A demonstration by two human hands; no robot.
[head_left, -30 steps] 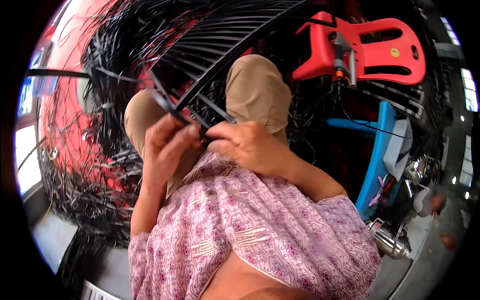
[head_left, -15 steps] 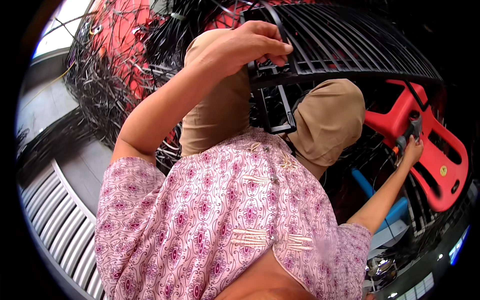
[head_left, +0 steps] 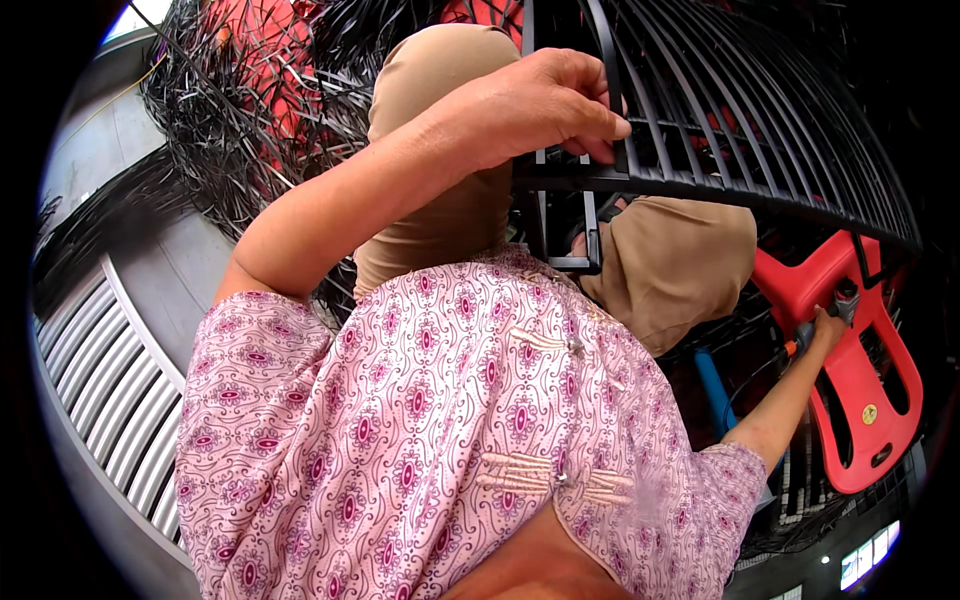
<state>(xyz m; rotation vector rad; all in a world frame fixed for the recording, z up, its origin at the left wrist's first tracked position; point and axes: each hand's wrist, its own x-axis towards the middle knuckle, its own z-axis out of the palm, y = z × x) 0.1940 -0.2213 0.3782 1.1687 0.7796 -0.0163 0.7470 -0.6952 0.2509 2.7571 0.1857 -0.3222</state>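
A black frame (head_left: 570, 182) with many flat black strips (head_left: 720, 110) stretched across it stands between my knees. My left hand (head_left: 555, 105) is at its near left corner, thumb and fingers closed on a black strip (head_left: 606, 40) that curves down to the frame's edge. Off to the right, my right hand (head_left: 828, 328) is wrapped round a grey gun-shaped tool (head_left: 847, 300) with an orange fitting and a thin dark hose or cord. The tool is over a red plastic chair (head_left: 845, 400); whether it touches the chair I cannot tell.
Loose black strips (head_left: 215, 130) lie in a tangled heap at the far left, over something red. A curved, silver-grey slatted panel (head_left: 110, 400) is on the floor at the left. Beside my right forearm there is a blue bar-shaped thing (head_left: 714, 390).
The whole view has shifted; the frame and my left hand appear farther right and lower. Against the red chair, my right hand and the tool sit slightly farther from its rounded lower end.
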